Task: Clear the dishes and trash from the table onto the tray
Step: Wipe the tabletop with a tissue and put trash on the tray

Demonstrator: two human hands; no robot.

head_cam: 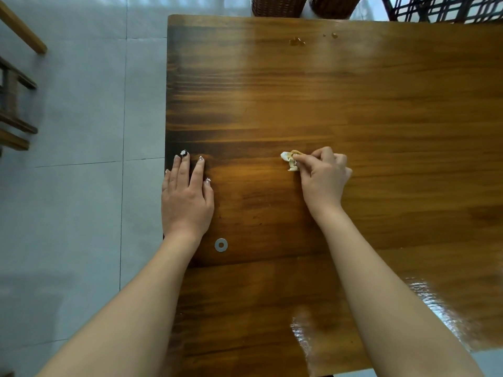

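The wooden surface (353,104) is filling most of the view, with its left edge running straight down the frame beside a pale tiled floor (81,131). The left hand (186,198) is lying flat right at that edge, fingers straight and slightly spread, the outer fingers reaching the rim. The right hand (324,178) is resting near the middle of the surface, its thumb and curled fingers pinching a small crumpled scrap (289,160), whitish with tan staining, which is touching the wood. The two hands are sitting well apart, with bare wood lying between them and stretching wide to the far side and to the right.

A metal washer (221,245) is lying flat just beside the left wrist. A few droplets (297,41) are sitting near the far edge. Beyond that edge two wicker baskets (279,5) and a dark lattice frame (441,8) are standing close. Wooden furniture (16,104) is standing at the far left, apart from the surface across open floor.
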